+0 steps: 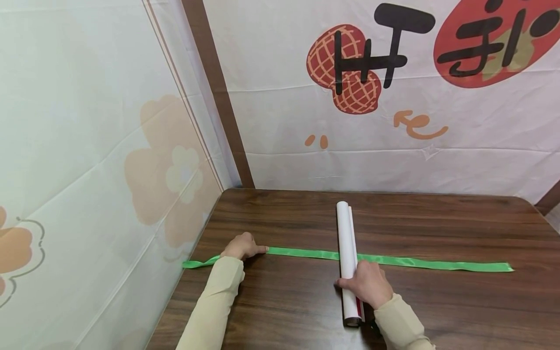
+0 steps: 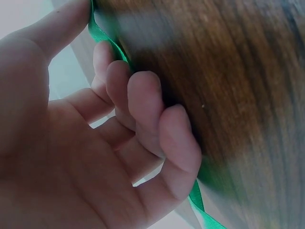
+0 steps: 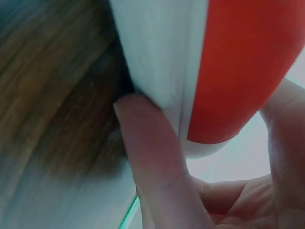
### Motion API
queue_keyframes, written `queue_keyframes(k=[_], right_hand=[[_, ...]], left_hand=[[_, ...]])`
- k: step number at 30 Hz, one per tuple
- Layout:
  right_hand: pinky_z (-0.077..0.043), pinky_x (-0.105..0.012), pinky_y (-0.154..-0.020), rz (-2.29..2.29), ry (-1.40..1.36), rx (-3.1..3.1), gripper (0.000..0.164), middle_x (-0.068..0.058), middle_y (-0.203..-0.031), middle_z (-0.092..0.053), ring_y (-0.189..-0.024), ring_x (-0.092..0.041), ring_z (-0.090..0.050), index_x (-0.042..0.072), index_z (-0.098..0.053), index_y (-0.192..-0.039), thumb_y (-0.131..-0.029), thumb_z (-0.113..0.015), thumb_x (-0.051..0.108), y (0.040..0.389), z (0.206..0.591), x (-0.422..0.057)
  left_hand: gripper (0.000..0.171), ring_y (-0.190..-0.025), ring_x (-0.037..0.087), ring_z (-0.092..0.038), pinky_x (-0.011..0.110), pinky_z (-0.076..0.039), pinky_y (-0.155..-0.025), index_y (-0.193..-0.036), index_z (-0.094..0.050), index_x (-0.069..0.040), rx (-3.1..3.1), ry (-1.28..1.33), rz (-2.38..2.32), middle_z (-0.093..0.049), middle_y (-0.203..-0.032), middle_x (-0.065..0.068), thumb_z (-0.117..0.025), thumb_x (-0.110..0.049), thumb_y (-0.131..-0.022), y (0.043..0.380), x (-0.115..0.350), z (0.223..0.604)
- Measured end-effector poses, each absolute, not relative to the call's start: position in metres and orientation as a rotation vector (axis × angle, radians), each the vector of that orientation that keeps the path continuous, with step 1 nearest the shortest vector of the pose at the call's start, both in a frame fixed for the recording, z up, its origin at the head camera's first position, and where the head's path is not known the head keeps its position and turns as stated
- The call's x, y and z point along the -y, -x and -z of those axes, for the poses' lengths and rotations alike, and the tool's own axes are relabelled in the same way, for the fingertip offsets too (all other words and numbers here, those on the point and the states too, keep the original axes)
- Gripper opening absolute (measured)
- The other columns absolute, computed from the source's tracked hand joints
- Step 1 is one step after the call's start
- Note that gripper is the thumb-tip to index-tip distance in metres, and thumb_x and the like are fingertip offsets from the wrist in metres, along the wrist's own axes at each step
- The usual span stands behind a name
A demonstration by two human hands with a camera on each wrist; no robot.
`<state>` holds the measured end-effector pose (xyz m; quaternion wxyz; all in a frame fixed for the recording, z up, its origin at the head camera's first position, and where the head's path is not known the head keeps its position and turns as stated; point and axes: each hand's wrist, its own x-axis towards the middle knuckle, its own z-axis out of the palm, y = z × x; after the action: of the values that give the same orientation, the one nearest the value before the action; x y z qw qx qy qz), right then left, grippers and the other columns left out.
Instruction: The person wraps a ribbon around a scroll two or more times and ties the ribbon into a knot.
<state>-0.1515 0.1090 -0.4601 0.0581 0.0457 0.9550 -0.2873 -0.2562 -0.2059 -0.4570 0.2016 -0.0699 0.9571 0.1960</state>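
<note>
A long green ribbon (image 1: pixel 306 253) stretches sideways across the wooden table, its left end twisted near the table's edge. My left hand (image 1: pixel 242 247) rests on the ribbon's left part, thumb pointing right along it. In the left wrist view, the fingers (image 2: pixel 145 95) bend loosely and touch the table over the ribbon (image 2: pixel 102 33). A white paper roll (image 1: pixel 346 238) lies lengthwise across the ribbon, and red shows on its surface in the right wrist view. My right hand (image 1: pixel 369 284) grips the roll's nearer half, thumb on its left side and fingers on its right.
The dark wooden table (image 1: pixel 459 223) has rounded far corners. A white printed cloth (image 1: pixel 280 116) hangs behind it, and another patterned cloth (image 1: pixel 87 146) hangs along the left edge. Something small and dark (image 1: pixel 372 329) sits by the roll's near end, partly hidden.
</note>
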Motion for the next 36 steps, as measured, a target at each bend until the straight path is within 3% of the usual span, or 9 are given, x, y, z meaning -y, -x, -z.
queue_keyframes(k=[19,29,36], right_hand=[[-0.038,-0.029,-0.043,0.927,-0.131,-2.874,0.041,-0.002,-0.054,-0.053,-0.047,-0.014,-0.048,0.010,-0.056,-0.061,-0.071,-0.080,0.042,0.149,0.461,-0.114],[-0.028,-0.026,-0.043,0.918,-0.129,-2.857,0.059,0.005,-0.047,-0.030,-0.044,-0.010,-0.029,0.015,-0.038,-0.048,-0.086,-0.064,0.052,0.150,0.457,-0.129],[-0.038,-0.030,-0.041,0.922,-0.220,-2.781,0.058,0.002,-0.039,-0.039,-0.035,-0.017,-0.050,0.014,-0.043,-0.047,-0.088,-0.062,0.050,0.146,0.453,-0.151]], left_hand=[[0.042,-0.061,0.017,-0.048,0.029,-0.039,-0.054,-0.076,-0.058,-0.009,-2.685,0.200,-0.546,-0.053,-0.070,0.004,-0.070,-0.047,-0.085,0.255,0.205,0.457],[0.040,-0.063,0.018,-0.048,0.030,-0.039,-0.054,-0.077,-0.058,-0.009,-2.689,0.196,-0.550,-0.054,-0.072,0.005,-0.070,-0.046,-0.085,0.255,0.206,0.458],[0.041,-0.063,0.019,-0.049,0.030,-0.039,-0.055,-0.077,-0.058,-0.008,-2.695,0.188,-0.561,-0.054,-0.072,0.005,-0.070,-0.046,-0.085,0.254,0.206,0.458]])
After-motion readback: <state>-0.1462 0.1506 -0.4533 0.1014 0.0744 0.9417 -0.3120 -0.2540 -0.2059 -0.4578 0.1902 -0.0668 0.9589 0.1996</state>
